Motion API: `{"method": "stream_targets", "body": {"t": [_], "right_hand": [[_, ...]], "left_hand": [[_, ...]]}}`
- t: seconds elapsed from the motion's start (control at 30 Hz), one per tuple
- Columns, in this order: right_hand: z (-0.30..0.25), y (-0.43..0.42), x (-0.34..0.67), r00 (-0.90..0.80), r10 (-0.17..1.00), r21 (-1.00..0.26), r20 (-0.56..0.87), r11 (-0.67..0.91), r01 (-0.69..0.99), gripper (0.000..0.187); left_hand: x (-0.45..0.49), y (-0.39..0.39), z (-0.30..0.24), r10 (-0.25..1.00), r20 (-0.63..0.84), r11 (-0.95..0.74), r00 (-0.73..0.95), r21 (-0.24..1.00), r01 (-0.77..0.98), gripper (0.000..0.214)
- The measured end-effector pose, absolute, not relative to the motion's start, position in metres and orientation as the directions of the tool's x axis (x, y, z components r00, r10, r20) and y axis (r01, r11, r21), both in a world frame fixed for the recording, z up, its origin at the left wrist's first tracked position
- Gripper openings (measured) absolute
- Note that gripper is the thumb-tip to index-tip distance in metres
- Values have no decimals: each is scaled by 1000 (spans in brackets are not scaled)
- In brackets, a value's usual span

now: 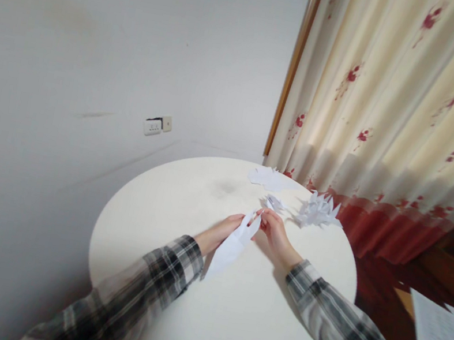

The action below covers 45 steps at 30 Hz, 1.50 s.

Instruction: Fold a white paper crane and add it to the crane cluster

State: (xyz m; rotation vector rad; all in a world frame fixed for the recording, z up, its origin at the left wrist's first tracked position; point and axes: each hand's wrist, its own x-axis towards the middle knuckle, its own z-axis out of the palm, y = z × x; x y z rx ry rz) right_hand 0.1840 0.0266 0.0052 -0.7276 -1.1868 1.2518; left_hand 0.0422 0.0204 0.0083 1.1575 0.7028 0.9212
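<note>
Your left hand grips the paper along its left side, while your right hand pinches its far end. On the tabletop, just beyond your right hand, lies a folded piece; farther right, a spiky pile.

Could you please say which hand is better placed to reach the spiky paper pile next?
Probably the right hand: it is nearer that spiky pile than the left hand, though both hold folded paper.
</note>
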Motion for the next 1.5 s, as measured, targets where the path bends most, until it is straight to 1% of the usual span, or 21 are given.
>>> {"method": "stream_targets", "body": {"t": [0.13, 0.23, 0.33, 0.57, 0.73, 0.83, 0.9, 0.97, 1.03, 1.1, 1.17, 1.23, 1.33, 1.4, 1.5], "right_hand": [[4, 30, 185, -46, 974, -921, 223, 195, -336, 21], [4, 31, 185, -80, 978, -925, 191, 152, -348, 29], [2, 31, 184, -125, 977, -946, 170, 127, -298, 28], [-1, 34, 183, -71, 978, -962, 196, 178, -206, 19], [1, 34, 184, -82, 970, -962, 227, 211, -173, 20], [2, 33, 182, -89, 970, -964, 225, 209, -165, 21], [2, 32, 180, -119, 974, -971, 195, 174, -164, 28], [0, 29, 178, -192, 969, -980, 154, 126, -153, 35], [-2, 25, 175, -303, 947, -990, 107, 74, -117, 33], [-3, 23, 173, -387, 919, -995, 80, 52, -84, 31], [-4, 23, 172, -385, 917, -993, 102, 71, -94, 31], [-3, 26, 174, -311, 934, -981, 174, 138, -134, 31], [-2, 31, 179, -180, 946, -957, 270, 244, -155, 29], [-1, 34, 181, -129, 949, -952, 288, 269, -144, 28], [-1, 35, 181, -81, 961, -958, 263, 251, -136, 30]], "left_hand": [[40, 23, 5, 908, -15, 96, 419, 981, -171, 35], [39, 26, 2, 934, -20, 76, 356, 987, -144, 32], [39, 30, -3, 958, 29, 12, 284, 990, -140, 26], [40, 31, -7, 963, 137, -116, 231, 988, -101, 21], [40, 29, -5, 962, 166, -140, 217, 982, -129, 21], [40, 32, -5, 962, 225, -211, 157, 972, -101, 18], [38, 36, -5, 955, 283, -278, 93, 959, -63, 16], [36, 39, -4, 937, 348, -347, 24, 938, -23, 15], [35, 42, -5, 915, 401, -401, -33, 916, 12, 14], [34, 43, -5, 909, 413, -413, -55, 911, 11, 12], [35, 44, -7, 924, 381, -382, -37, 924, -26, 13], [37, 44, -10, 943, 332, -331, 7, 942, -51, 16], [39, 43, -12, 956, 266, -268, 121, 963, -1, 22], [40, 42, -12, 952, 245, -257, 182, 966, 41, 24], [40, 41, -12, 938, 290, -308, 190, 948, 76, 25]]}}
